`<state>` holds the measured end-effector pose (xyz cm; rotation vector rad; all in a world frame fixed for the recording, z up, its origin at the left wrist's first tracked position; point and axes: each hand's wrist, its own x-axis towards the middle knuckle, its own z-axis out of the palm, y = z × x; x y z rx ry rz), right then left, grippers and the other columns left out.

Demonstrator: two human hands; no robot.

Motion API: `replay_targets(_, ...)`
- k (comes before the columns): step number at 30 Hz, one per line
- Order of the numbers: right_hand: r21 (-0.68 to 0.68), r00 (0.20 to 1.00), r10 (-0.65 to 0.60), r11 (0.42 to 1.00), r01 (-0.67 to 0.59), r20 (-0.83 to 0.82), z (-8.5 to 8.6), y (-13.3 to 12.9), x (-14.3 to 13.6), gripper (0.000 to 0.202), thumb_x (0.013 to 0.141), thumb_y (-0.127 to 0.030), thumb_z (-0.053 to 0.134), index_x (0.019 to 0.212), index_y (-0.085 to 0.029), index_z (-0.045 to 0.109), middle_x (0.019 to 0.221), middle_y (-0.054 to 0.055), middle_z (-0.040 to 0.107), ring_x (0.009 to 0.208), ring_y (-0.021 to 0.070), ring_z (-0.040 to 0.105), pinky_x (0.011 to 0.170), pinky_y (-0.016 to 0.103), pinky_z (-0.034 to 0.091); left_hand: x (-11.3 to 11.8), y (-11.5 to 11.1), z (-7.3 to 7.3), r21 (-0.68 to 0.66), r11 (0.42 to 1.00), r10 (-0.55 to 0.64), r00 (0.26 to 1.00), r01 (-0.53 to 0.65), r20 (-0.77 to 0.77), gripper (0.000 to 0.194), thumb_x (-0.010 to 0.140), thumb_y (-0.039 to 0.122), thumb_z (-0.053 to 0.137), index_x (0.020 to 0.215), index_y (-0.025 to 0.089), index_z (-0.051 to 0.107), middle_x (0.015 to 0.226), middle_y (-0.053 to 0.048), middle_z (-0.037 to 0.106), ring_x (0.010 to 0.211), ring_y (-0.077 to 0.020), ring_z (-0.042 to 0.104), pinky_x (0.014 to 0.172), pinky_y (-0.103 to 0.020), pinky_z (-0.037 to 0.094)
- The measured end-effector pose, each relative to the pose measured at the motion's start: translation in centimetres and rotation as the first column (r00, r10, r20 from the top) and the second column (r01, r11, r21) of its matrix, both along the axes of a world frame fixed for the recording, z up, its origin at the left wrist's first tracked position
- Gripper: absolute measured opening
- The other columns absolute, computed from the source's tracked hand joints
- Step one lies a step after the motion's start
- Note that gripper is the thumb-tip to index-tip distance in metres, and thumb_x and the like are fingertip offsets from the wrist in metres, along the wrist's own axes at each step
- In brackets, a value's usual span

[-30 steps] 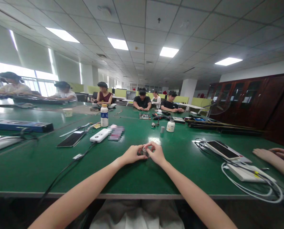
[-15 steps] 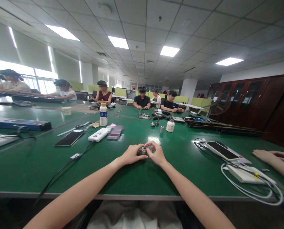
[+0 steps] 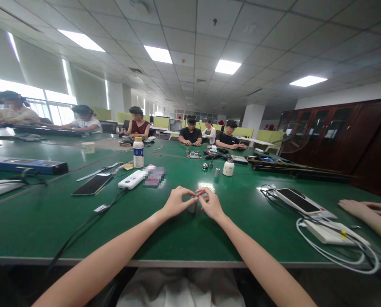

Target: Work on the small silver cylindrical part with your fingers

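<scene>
A small grey metal cylinder (image 3: 193, 208) stands upright on the green table, close in front of me. My left hand (image 3: 178, 202) is closed at its upper part, with thumb and fingertips over the top. From the other side my right hand (image 3: 211, 203) is closed too, its curled fingertips meeting the left ones at the cylinder's top. The fingers hide the top end, so any small part pinched there cannot be made out. A similar metal cylinder (image 3: 217, 172) stands farther off, beside a white round jar (image 3: 228, 168).
To the left lie a white power bank (image 3: 132, 179), a dark phone (image 3: 92, 184) and a bottle (image 3: 138, 152). Cables and white devices (image 3: 335, 232) lie at right, near another person's hands (image 3: 366, 207). Several people sit across the table, near a power drill (image 3: 214, 154).
My left thumb has risen from the cylinder's side to its top, and the fingers of both hands now cover the top end. The cylinder's lower side shows more.
</scene>
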<state>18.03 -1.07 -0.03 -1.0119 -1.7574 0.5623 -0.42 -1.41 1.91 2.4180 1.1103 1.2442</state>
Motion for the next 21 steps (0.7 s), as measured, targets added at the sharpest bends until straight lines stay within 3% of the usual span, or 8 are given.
replay_targets(9, -0.186, 0.989, 0.135, 0.975, -0.121, 0.067, -0.7, 0.2, -0.2, 0.046, 0.071, -0.008, 0.060, 0.115, -0.022, 0.054, 0.101, 0.002, 0.070, 0.042, 0.0043, 0.055, 0.043, 0.017, 0.046, 0.2, 1.2, -0.7, -0.018, 0.998, 0.055, 0.994, -0.054, 0.093, 0.025, 0.086, 0.041, 0.063, 0.090, 0.022, 0.078, 0.089, -0.005, 0.077, 0.089, -0.0228, 0.065, 0.081, -0.033, 0.049)
replay_targets(15, -0.184, 0.980, 0.134, 0.977, -0.106, 0.148, -1.1, 0.4, -0.3, 0.039, 0.073, -0.028, 0.076, 0.109, -0.020, 0.063, 0.087, 0.000, 0.071, 0.043, 0.0047, 0.048, 0.043, 0.017, 0.039, -1.3, 3.3, -0.8, -0.010, 0.996, 0.093, 0.995, -0.093, 0.047, 0.026, 0.088, 0.043, 0.061, 0.092, 0.024, 0.079, 0.094, -0.004, 0.078, 0.093, -0.0233, 0.062, 0.089, -0.037, 0.045)
replay_targets(21, -0.121, 0.969, 0.068, 0.992, -0.040, 0.237, -0.9, 1.0, 0.1, 0.037, 0.072, -0.038, 0.078, 0.104, -0.021, 0.071, 0.079, -0.001, 0.070, 0.048, 0.0078, 0.046, 0.047, 0.021, 0.033, -3.0, 5.1, -2.4, -0.057, 0.980, 0.183, 0.977, -0.190, -0.106, 0.023, 0.081, 0.047, 0.069, 0.083, 0.028, 0.081, 0.084, -0.006, 0.075, 0.091, -0.0270, 0.057, 0.083, -0.040, 0.043)
